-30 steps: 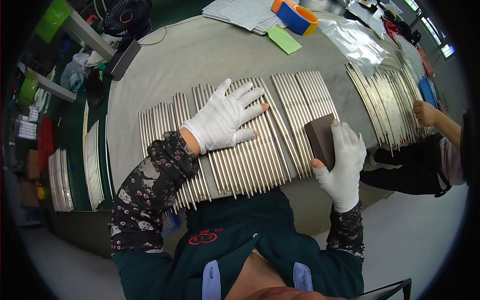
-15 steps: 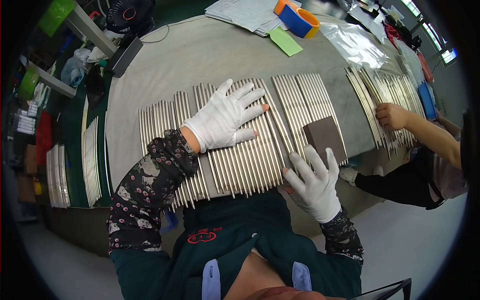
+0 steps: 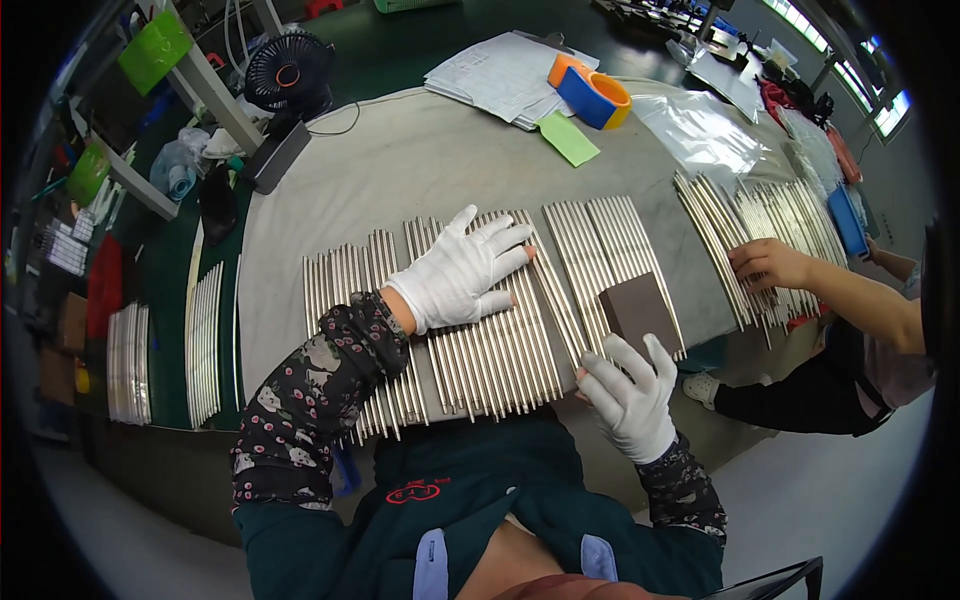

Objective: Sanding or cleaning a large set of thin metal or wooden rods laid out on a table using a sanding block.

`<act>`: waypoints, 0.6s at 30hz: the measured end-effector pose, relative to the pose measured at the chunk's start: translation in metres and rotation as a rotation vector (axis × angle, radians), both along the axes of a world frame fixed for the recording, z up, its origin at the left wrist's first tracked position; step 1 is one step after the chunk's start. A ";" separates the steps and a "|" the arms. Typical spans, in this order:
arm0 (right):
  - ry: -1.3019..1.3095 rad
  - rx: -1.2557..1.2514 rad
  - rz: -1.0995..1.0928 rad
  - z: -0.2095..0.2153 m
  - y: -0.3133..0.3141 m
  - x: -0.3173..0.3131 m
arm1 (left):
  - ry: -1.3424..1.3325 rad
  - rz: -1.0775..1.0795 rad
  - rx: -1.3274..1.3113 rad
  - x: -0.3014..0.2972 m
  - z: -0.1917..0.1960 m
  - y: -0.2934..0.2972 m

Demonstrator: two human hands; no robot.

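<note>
My left hand (image 3: 455, 275), in a white glove with bare thumb and index fingertips, lies flat with fingers spread across a middle group of shiny metal rods (image 3: 500, 360). My right hand (image 3: 635, 405), gloved the same way, is by the near ends of the rods, its fingers bent but apart. Its index fingertip is close to the lower end of a slightly slanted rod (image 3: 560, 300); whether it touches cannot be made out. Just beyond that hand, a dark brown block (image 3: 638, 312) rests on the right-hand group of rods (image 3: 625, 235).
At right, another person's hand (image 3: 770, 265) reaches over loose rods (image 3: 800, 225). Papers (image 3: 495, 75), orange and blue tape rolls (image 3: 592, 92), a green slip (image 3: 568, 138) and clear plastic (image 3: 710, 130) lie toward the back. A black fan (image 3: 288, 75) stands at back left; more rods (image 3: 205, 345) lie left.
The whole view has shifted, so the table sits lower. My right hand's thumb and index tips have drawn closer together near the rod ends. My left hand stays flat on the rods.
</note>
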State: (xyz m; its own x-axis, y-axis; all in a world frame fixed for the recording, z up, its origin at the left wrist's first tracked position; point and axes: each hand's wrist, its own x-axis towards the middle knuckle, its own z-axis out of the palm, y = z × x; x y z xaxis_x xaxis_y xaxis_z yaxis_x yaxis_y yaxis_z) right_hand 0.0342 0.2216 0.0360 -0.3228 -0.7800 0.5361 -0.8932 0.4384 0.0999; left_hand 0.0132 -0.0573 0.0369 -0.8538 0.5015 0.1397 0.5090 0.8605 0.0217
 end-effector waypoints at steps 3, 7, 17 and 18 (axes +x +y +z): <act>0.003 -0.087 -0.002 0.005 -0.002 0.000 | 0.077 -0.150 0.146 -0.001 0.013 0.016; 0.005 -0.191 0.030 0.014 -0.006 0.000 | 0.228 -0.267 0.121 -0.009 0.017 0.036; 0.010 -0.352 -0.043 0.021 0.024 -0.021 | 0.346 -0.089 0.084 -0.057 0.039 -0.001; 0.010 -0.313 -0.103 0.018 0.027 -0.024 | 0.348 -0.084 0.081 -0.064 0.035 -0.013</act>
